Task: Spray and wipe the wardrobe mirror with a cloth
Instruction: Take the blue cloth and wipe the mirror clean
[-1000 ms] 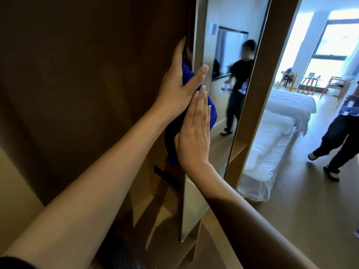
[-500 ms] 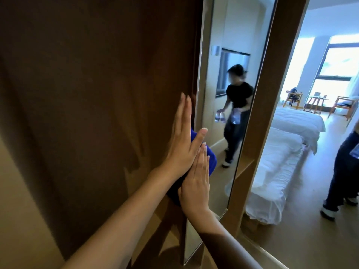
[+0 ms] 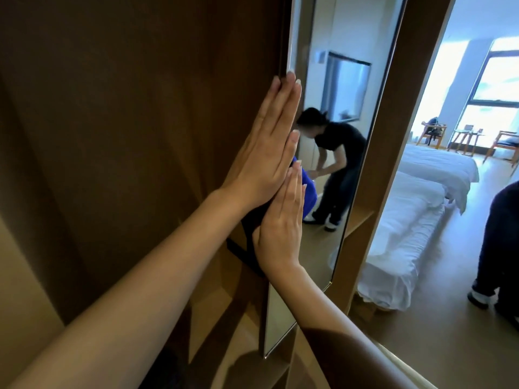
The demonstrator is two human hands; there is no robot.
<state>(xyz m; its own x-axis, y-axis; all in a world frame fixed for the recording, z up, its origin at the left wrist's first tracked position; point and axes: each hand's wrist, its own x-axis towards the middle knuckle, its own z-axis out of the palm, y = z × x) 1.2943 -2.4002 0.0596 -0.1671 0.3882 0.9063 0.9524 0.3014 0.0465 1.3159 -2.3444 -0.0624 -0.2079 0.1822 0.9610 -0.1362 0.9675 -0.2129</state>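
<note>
Left hand (image 3: 266, 153) flat, fingers straight and together, pressed at the mirror's (image 3: 351, 88) left edge. Right hand (image 3: 280, 228) flat too, fingers extended, just below and overlapping the left, palm on the blue cloth (image 3: 307, 189). Cloth sandwiched between hands and glass, mid-height near the left edge. Wood wardrobe panel (image 3: 126, 122) left; white bed (image 3: 415, 214) right.

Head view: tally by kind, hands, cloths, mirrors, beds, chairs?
Hands: 2, left hand and right hand
Cloths: 1, blue cloth
Mirrors: 1, mirror
Beds: 2, near bed, far bed
Chairs: 2, chair, chair
Total: 8
</note>
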